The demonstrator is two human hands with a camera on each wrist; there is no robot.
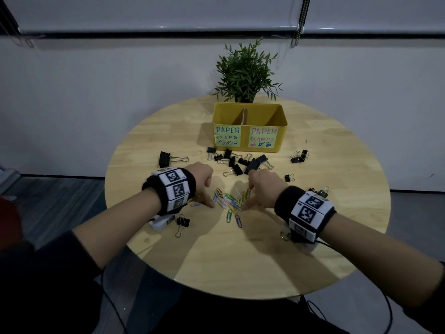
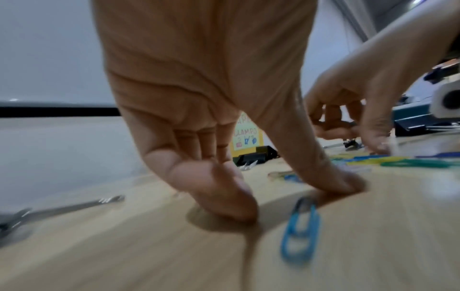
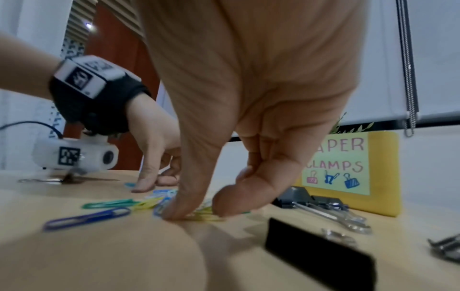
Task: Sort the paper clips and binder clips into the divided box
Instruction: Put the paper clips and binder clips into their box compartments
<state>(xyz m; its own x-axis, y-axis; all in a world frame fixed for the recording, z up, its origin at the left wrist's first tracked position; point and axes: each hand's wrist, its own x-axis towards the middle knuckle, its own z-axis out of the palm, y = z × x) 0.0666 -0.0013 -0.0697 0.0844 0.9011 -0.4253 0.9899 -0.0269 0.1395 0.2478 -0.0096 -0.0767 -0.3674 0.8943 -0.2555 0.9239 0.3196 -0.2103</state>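
A heap of coloured paper clips (image 1: 231, 200) lies mid-table between my two hands. My left hand (image 1: 210, 195) stands on its thumb and a bent fingertip (image 2: 231, 206), spread apart on the bare wood and holding nothing; a blue paper clip (image 2: 301, 230) lies between them. My right hand (image 1: 246, 200) presses its thumb and index fingertip (image 3: 226, 206) down onto yellow clips at the heap's right edge, with a gap left between the tips. Black binder clips (image 1: 240, 161) are strewn before the yellow divided box (image 1: 283, 138), labelled PAPER CLIPS left and PAPER CLAMPS right.
A potted plant (image 1: 245, 73) stands behind the box. More binder clips lie at the left (image 1: 165, 159), the right (image 1: 299, 156), beside my left wrist (image 1: 183, 221) and close to my right hand (image 3: 318, 254). The round table's edge curves near both forearms.
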